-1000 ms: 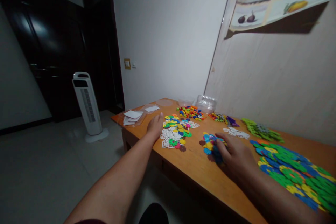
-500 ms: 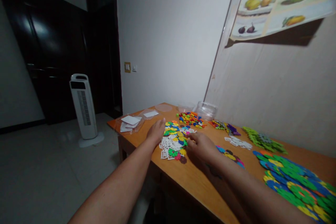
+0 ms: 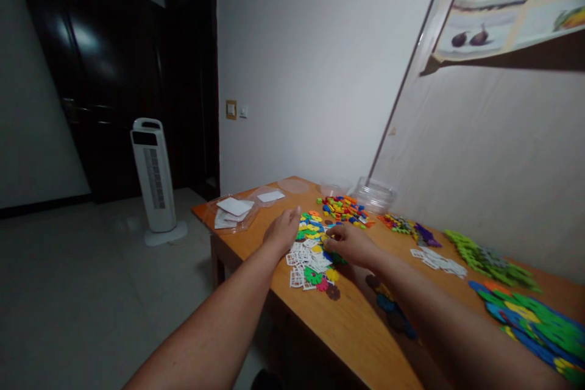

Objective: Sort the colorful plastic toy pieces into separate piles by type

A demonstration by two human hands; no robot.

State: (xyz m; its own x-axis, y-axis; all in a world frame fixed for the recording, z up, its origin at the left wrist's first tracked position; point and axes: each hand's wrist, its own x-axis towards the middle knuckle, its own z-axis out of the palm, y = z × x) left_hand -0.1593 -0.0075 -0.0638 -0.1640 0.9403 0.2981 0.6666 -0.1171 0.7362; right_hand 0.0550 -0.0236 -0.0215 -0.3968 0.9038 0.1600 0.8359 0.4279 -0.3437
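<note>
On the wooden table [image 3: 315,317] lies a mixed pile of coloured flower-shaped discs [image 3: 313,275] and white lattice pieces [image 3: 301,259]. My left hand [image 3: 282,230] rests along the pile's left edge, fingers extended and pointing away from me, holding nothing that shows. At the pile's right side is my right hand [image 3: 350,244], palm down, with its fingers bent and drawn together over the discs. What its fingertips hold, if anything, is too small to tell. Part of the pile is hidden behind the right hand.
Small multicoloured pieces [image 3: 345,210] and clear plastic containers [image 3: 375,194] stand behind. White cards [image 3: 234,207] lie on a clear tray at the left. Further right are white pieces [image 3: 439,261], green pieces [image 3: 489,256] and large discs [image 3: 539,323]. A white tower appliance [image 3: 155,180] stands on the floor.
The view has shifted, so the scene sits differently in the frame. My right hand has moved a little further over the discs, its fingers more bent. My left hand stays beside the pile.
</note>
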